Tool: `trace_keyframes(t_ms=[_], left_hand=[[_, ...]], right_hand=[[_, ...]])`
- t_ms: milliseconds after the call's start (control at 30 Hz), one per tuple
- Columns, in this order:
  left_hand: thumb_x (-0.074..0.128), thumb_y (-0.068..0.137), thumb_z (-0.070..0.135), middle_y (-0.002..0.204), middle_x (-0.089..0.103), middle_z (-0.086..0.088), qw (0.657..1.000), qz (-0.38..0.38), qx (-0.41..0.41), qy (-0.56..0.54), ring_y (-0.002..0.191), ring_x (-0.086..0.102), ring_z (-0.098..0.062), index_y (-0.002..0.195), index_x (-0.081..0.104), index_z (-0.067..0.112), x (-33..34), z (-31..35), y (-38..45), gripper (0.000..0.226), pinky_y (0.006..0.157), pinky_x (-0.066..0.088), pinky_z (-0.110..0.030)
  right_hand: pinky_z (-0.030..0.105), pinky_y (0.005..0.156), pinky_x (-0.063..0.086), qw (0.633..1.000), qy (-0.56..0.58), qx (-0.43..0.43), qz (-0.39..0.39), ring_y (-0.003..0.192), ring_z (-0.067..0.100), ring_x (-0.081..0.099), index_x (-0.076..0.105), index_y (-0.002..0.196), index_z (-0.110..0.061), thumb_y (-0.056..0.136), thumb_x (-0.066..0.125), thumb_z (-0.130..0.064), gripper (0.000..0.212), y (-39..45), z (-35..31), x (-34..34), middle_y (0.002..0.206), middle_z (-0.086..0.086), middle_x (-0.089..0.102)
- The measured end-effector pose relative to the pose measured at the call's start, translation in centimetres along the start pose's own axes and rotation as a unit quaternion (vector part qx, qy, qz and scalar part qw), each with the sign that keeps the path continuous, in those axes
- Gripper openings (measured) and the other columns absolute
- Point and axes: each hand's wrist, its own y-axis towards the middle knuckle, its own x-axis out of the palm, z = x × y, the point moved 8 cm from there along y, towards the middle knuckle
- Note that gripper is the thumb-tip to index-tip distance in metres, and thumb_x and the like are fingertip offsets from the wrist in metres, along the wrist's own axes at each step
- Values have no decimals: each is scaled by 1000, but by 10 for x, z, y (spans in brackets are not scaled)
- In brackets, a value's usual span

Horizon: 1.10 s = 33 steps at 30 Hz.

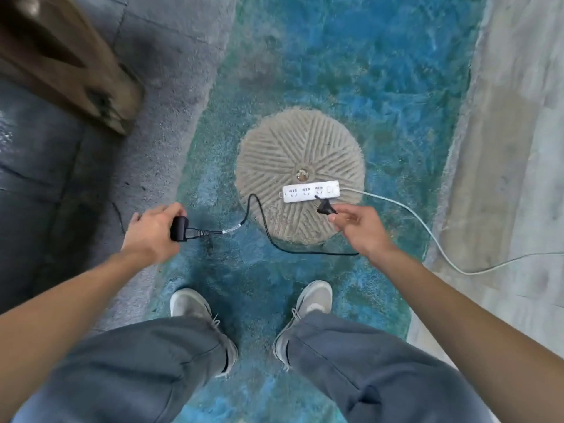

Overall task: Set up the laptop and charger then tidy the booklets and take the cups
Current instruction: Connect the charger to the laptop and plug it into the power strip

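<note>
My left hand [151,232] grips the black charger brick [179,228]. Its black cable [268,236] loops across the floor to a black plug [324,208], pinched in my right hand [357,228]. The plug's prongs point at the rightmost socket of a white power strip [309,193], just short of it. The strip lies on a round grooved stone disc [300,160]. No laptop, booklets or cups are in view.
The strip's white cord [427,230] trails right over a pale stone ledge [512,148]. Blue-green painted floor [351,71] surrounds the disc. Grey paving and a brown wooden beam [70,65] lie at the left. My two shoes stand below.
</note>
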Motion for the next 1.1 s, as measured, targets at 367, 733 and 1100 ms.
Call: trace_keyframes(t_ms=[367,733,1100], left_hand=[[66,81,22,131,57,4,945,-89,117,290,109,65,-22,140,37,32,68,-10,121,66,78,54,-35],[62,93,37,106,50,17,928,-30,228,295,95,57,-9,122,58,38,112,7,162,30,80,52,-23],[58,98,29,113,61,9,912,-14,244,329,99,59,-12,132,48,27,136,10,158,36,87,55,-26]], right_hand=[[27,83,47,959,-257,-122,3,107,26,69,75,120,-13,96,70,-22,27,146,40,62,112,9,77],[16,46,32,911,-355,-211,10,52,4,49,80,113,-21,97,67,-28,22,194,35,72,67,3,70],[17,43,35,888,-407,-214,5,42,8,47,83,89,-10,95,69,-26,22,190,15,89,59,3,70]])
